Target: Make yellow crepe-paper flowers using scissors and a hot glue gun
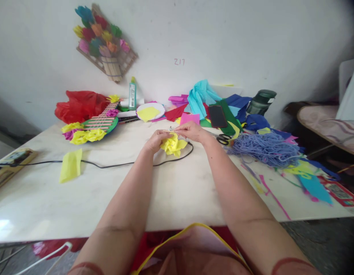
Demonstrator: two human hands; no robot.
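Observation:
A yellow crepe-paper flower (173, 144) with crumpled petals hangs just above the table between my hands. My left hand (156, 141) is closed on the flower's left side. My right hand (191, 131) reaches in from the right, its thumb and fingers pinched together above the petals. Something thin and pale, like a small stick, runs between the fingertips of both hands; its ends are hidden. Behind the right fingers lies a pink paper sheet (189, 119). A black cable (177, 160) curves over the table just below the flower.
Left are a yellow paper piece (70, 165), a power strip (15, 166) and a flower-trimmed craft (99, 124). A white plate (160, 108) stands behind. Right are scissors (223, 139), a phone (217, 116), tangled blue yarn (265, 149) and a dark green bottle (262, 101).

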